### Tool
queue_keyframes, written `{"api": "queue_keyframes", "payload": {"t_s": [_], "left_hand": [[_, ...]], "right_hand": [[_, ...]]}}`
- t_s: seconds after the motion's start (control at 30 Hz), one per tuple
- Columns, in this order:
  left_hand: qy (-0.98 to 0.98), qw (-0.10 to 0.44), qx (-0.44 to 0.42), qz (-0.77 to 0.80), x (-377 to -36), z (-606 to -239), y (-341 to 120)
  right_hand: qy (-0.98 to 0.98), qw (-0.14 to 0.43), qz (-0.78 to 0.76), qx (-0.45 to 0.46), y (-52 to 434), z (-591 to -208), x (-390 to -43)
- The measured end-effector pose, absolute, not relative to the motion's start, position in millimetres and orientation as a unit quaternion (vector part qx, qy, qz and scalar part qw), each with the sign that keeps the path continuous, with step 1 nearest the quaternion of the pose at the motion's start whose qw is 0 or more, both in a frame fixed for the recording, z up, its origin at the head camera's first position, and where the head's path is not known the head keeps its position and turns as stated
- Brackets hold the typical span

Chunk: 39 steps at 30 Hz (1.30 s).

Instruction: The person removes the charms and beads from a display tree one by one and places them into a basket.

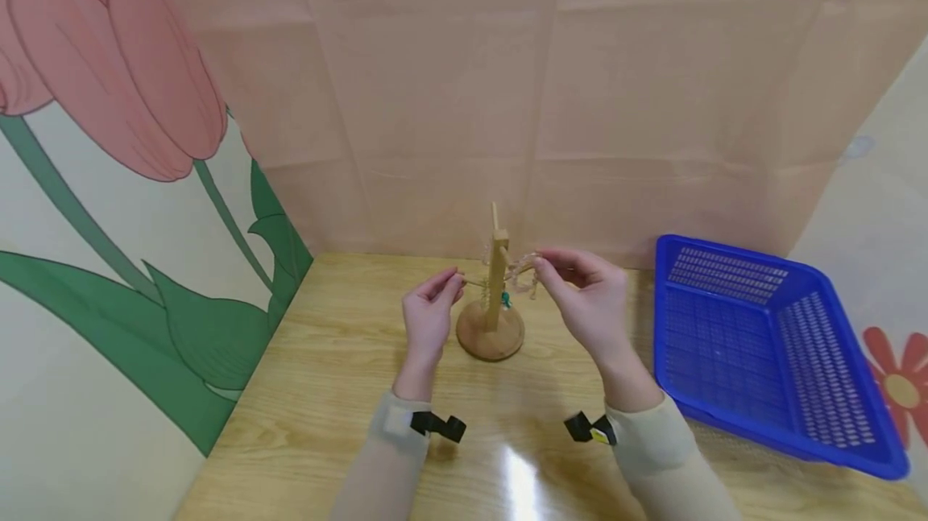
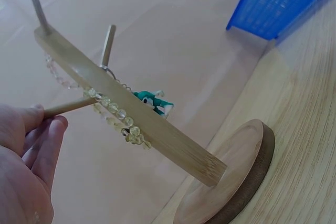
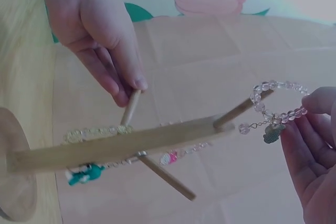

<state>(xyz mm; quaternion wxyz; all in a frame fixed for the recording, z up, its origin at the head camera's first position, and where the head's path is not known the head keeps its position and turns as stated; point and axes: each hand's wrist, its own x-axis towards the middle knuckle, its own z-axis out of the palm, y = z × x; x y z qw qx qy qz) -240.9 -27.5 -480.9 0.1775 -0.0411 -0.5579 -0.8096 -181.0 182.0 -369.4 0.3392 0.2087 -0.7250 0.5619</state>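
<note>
Mid-way through working a clear bead bracelet [image 3: 277,100] over a right peg [image 3: 239,111] of the wooden stand [image 1: 495,295]: left grip [image 1: 429,313] pinching the left peg [image 2: 69,106], right grip [image 1: 586,295] pinching the bracelet, calling next for a steady slide along the peg.

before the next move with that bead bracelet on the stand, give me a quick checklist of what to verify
1. Left hand steadies the stand: ok, its fingers pinch the tip of a side peg.
2. Right hand has the clear bead bracelet: ok, fingertips hold it at the far side.
3. Bracelet free of its peg: not ok, the loop hangs around the peg end.
4. Stand base flat on the table: ok in the head view.
5. Yellow bead bracelet and teal charm out of the way: ok, they hang lower on the post.
6. Blue basket open to receive: ok, nothing visible inside.
</note>
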Motion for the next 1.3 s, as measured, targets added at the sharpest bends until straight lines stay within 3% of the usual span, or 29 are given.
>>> {"api": "queue_keyframes", "payload": {"t_s": [0.5,1.3], "left_hand": [[-0.557,0.176,-0.036,-0.811,-243,-483,-28],[-0.545,0.162,-0.033,-0.822,-240,-480,-25]], "right_hand": [[-0.754,0.322,0.546,0.17,211,-351,-180],[-0.809,0.25,0.53,0.036,303,-363,-178]]}}
